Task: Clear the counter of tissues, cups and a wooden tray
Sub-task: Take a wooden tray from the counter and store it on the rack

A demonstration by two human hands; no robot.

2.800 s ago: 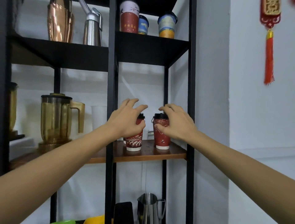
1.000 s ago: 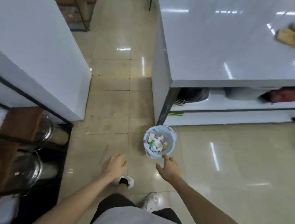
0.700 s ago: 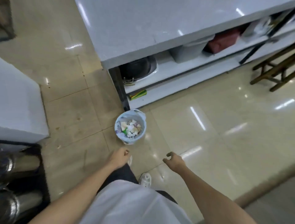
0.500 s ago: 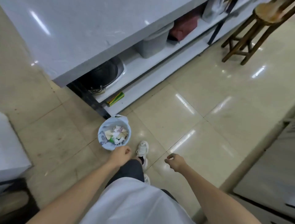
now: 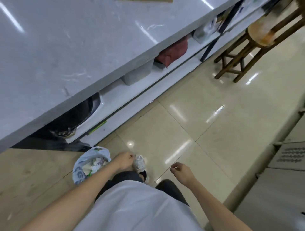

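The white counter [image 5: 69, 49] fills the upper left, and a thin strip of the wooden tray [image 5: 145, 0] shows at its far edge at the top of the frame. A small bin lined with a blue bag [image 5: 90, 162] stands on the floor below the counter's corner, holding crumpled tissues. My left hand [image 5: 124, 160] hangs just right of the bin, fingers curled, holding nothing. My right hand [image 5: 180, 170] hangs over the floor tiles, fingers loosely curled and empty. No cups are in view.
Under the counter a shelf holds a dark pot [image 5: 72, 118], a grey tub [image 5: 137, 73] and a red bag [image 5: 173, 52]. Wooden stools [image 5: 257, 42] stand at the upper right. A white cabinet [image 5: 280, 194] lines the right side. My shoe [image 5: 139, 163] is on the glossy tiles.
I have turned away from the shelf where both hands were on the red cups. The view has swung right along the counter; both hands hang empty, and the bin has slid to the lower left.
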